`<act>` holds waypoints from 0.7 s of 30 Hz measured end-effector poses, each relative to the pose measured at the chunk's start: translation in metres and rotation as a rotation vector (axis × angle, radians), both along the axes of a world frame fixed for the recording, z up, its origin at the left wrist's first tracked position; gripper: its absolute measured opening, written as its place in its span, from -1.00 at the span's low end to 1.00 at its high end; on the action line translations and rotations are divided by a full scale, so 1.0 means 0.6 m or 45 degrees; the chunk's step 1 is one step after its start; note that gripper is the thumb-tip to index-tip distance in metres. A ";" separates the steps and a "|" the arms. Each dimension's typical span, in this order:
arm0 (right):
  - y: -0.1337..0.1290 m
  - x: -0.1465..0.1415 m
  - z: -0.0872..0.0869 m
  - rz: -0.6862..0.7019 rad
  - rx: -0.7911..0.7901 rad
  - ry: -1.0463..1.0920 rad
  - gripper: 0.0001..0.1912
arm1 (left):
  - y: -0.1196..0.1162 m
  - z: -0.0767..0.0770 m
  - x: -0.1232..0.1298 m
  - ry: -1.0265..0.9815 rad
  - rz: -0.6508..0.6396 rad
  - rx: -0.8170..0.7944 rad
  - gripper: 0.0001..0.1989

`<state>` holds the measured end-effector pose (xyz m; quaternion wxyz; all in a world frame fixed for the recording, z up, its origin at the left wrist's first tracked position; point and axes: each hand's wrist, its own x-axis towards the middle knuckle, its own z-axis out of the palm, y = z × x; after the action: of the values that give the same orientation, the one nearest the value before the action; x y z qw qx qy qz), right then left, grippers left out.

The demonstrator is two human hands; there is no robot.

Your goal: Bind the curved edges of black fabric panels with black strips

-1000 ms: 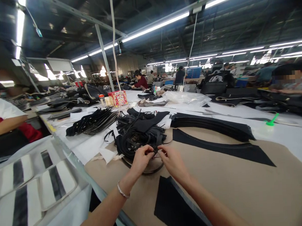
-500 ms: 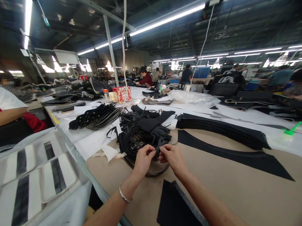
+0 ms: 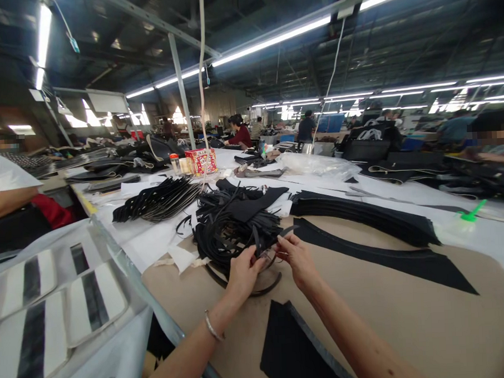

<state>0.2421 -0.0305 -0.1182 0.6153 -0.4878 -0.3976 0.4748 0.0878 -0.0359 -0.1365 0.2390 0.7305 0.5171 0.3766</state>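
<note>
Bench (image 3: pixel 122 260) edge runs diagonally at left; left forearm crosses it. Tangled heap of black strips (image 3: pixel 220 229) on the bench, just beyond the hands. Left hand (image 3: pixel 242 272): thumb and fingers pinched on a black strip (image 3: pixel 257 241) at the heap's near side. Right hand (image 3: pixel 297 259): fingertips nearly together on a dark strip (image 3: pixel 288 231); same one or not, cannot tell. Rightward, room over tan sheet (image 3: pixel 378 317), below curved black piece (image 3: pixel 389 264).

Shot from wearer's head, facing forward and down across tabletop (image 3: pixel 500 248). Set close above and behind hands (image 3: pixel 241 274), taking in forearms (image 3: pixel 352 326) from bottom edge. Reaching wide, up to ceiling lights (image 3: pixel 273 41) and out to back of workroom (image 3: pixel 219 106).
</note>
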 end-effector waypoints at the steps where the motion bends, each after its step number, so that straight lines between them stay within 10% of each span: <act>1: 0.000 0.005 0.002 -0.028 0.022 0.001 -0.69 | 0.000 -0.002 0.000 0.083 0.004 0.014 -0.80; 21: -0.056 0.301 0.170 -0.653 0.347 0.207 -0.80 | 0.033 -0.029 -0.014 0.889 0.191 0.150 -0.79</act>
<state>0.4227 -0.0643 -0.0160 0.8047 -0.4455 -0.2709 0.2838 0.0792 -0.0164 -0.1537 -0.0230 0.7876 0.5972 0.1501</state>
